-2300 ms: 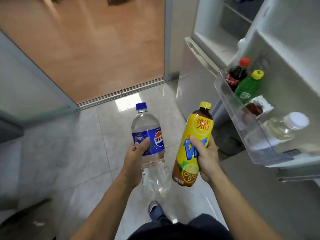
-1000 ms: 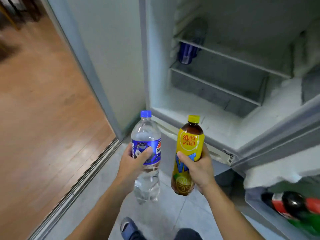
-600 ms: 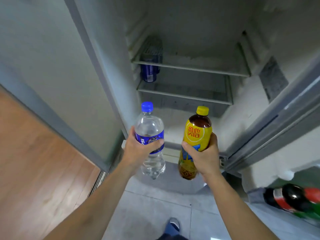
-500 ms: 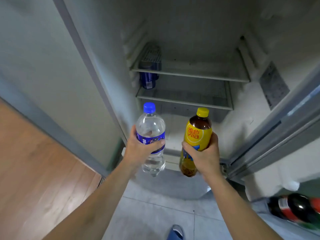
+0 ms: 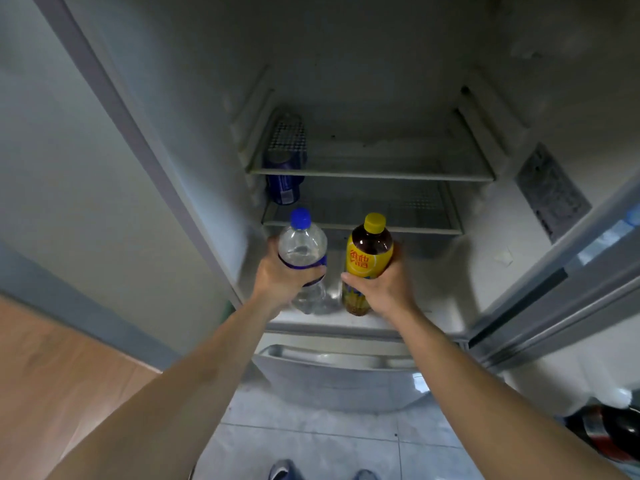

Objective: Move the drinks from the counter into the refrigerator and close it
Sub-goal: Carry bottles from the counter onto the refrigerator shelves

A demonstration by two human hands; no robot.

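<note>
Right now the left hand [image 5: 280, 280] is wrapping its fingers [image 5: 313, 270] around the clear water bottle [image 5: 303, 258], while the right hand [image 5: 382, 289] is curling round the yellow tea bottle [image 5: 367, 261]. Both bottles are standing upright side by side, near the front of the open refrigerator [image 5: 485, 271] floor, just below the lower wire shelf [image 5: 398, 206]. Farther back on the left, a blue can [image 5: 284, 188] is sitting on that shelf.
</note>
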